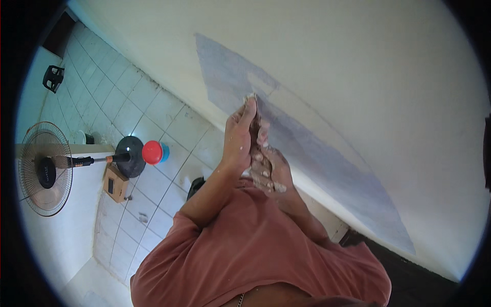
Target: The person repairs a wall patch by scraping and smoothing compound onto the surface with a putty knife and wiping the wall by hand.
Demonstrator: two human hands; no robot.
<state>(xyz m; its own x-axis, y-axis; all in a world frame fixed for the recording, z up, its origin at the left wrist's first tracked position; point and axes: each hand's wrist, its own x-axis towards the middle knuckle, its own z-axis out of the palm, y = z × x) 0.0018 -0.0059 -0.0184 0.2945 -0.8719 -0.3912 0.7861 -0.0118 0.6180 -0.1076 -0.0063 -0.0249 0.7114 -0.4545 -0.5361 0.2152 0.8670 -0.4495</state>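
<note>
My left hand is raised in front of the wall, its thumb pointing up and its fingers closed. At its tip sits a whitish, putty-like smear; whatever the fingers grip is hidden. My right hand is just below and to the right, close against the left. Its fingers are curled and smeared with white paste, and I cannot make out what lies in them. Behind both hands, a grey-lilac patch stretches across the cream wall.
To the left, a standing fan rises from a round black base. Beside that base are a red-lidded blue tub and a cardboard box on the tiled floor. A black stool stands farther off.
</note>
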